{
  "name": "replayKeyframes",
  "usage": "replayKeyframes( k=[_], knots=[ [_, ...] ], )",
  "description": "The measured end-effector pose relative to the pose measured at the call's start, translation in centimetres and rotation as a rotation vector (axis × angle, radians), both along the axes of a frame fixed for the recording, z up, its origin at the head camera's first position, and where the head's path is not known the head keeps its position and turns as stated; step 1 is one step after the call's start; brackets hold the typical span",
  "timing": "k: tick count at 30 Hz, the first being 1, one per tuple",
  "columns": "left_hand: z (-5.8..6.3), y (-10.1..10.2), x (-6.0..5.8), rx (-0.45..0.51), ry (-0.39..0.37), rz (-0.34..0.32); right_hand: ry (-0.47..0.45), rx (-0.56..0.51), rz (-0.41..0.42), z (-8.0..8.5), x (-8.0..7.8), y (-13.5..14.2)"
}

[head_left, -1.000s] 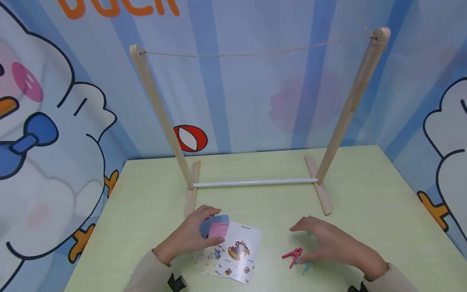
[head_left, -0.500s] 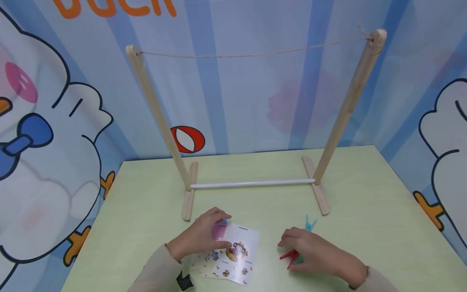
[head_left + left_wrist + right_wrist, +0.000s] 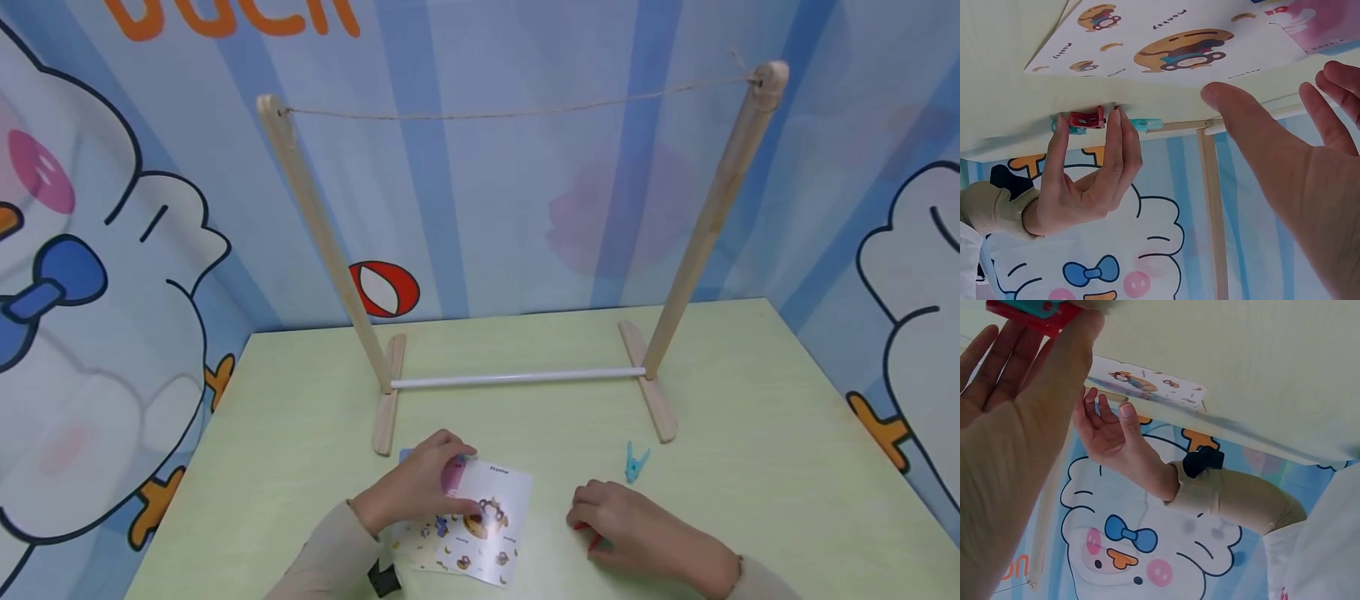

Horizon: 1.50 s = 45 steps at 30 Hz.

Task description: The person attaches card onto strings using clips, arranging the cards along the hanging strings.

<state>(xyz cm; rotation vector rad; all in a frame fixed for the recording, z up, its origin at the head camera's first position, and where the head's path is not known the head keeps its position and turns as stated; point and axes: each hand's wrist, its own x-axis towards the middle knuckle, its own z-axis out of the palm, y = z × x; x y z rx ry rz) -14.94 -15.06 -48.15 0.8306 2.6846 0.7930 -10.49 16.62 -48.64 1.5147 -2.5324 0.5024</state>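
Observation:
My left hand (image 3: 420, 483) hovers over the printed cards, thumb and fingers spread apart with nothing between them. The white card (image 3: 495, 533) shows a monkey and lies over a yellowish one; a pink card (image 3: 453, 475) and a blue one are partly hidden by the hand. On the right, my right hand (image 3: 637, 533) pinches a red clothespin (image 3: 1088, 117) at the table surface. A teal clothespin (image 3: 1025, 306) lies against the red one in the right wrist view; whether it is gripped too, I cannot tell. Just beyond that hand lies another teal clothespin (image 3: 636, 462).
Behind the hands stands a wooden frame with a left post (image 3: 322, 242), a right post (image 3: 712, 225) and a white crossbar (image 3: 517, 378). A thin string (image 3: 517, 113) runs between the post tops. The pale green table (image 3: 757, 417) meets a cartoon-printed backdrop (image 3: 517, 208).
My right hand has come down and left onto the red clothespin, its fingers closing around it. The left hand has shifted slightly right over the cards.

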Motion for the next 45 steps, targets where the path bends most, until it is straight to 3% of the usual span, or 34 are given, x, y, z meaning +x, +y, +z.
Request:
replayKeyframes(
  k=[4, 14, 21, 39, 45],
  knots=[
    [-0.2, 0.2, -0.1, -0.007, -0.017, 0.008, 0.003, 0.021, -0.008, -0.1, 0.1, -0.1],
    [-0.5, 0.8, -0.3, -0.029, 0.007, 0.000, -0.113, 0.111, -0.054, 0.6, 0.3, -0.2],
    [-0.9, 0.9, -0.6, -0.060, 0.028, -0.013, -0.098, 0.120, -0.050, 0.6, 0.4, -0.4],
    [-1.0, 1.4, -0.9, -0.043, -0.033, 0.018, -0.063, 0.127, -0.011, 0.4, 0.3, -0.9],
    [-1.0, 1.4, -0.9, -0.016, -0.045, 0.036, -0.111, 0.145, -0.021, 0.6, 0.2, -1.1]
  ],
)
